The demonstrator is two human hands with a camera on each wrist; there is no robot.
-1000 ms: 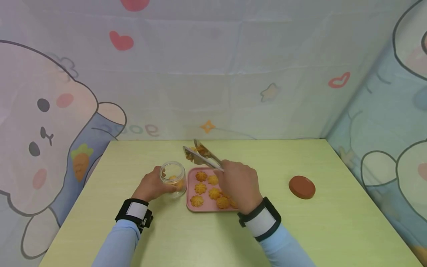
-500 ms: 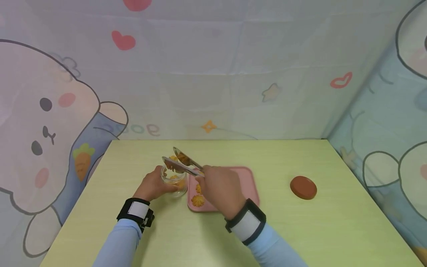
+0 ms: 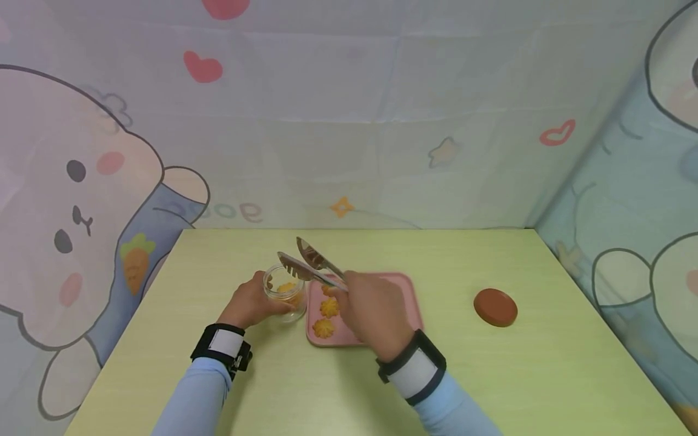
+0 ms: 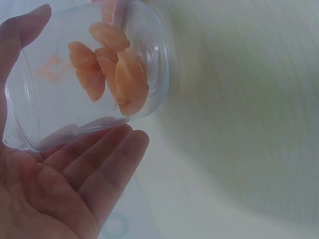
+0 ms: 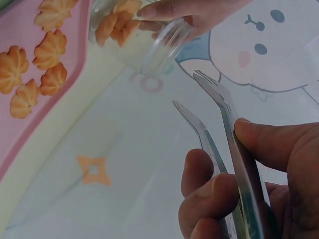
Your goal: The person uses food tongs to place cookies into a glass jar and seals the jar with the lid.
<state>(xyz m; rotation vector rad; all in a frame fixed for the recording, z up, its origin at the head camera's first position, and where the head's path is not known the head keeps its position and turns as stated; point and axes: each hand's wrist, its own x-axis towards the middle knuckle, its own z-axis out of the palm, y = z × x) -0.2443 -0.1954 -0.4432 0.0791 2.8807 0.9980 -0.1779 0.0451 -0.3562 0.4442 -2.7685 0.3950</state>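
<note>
My left hand grips a clear glass jar around its side, thumb on one side and fingers on the other. Inside it several golden cookies lie near the bottom, and its mouth is uncovered. My right hand holds metal tongs with their tips spread apart and nothing between them. The tips hover by the jar's mouth, over its right side in the head view. Beneath the right hand is a pink tray with several ridged cookies, partly hidden by that hand in the head view.
A round brown lid lies on the pale yellow table to the right of the tray. Behind the table hangs a cartoon-printed cloth backdrop, which continues along both sides.
The tongs moved left from above the tray to the jar's mouth with a cookie, which left their tips; they then drew slightly back right. The left hand and jar stayed put.
</note>
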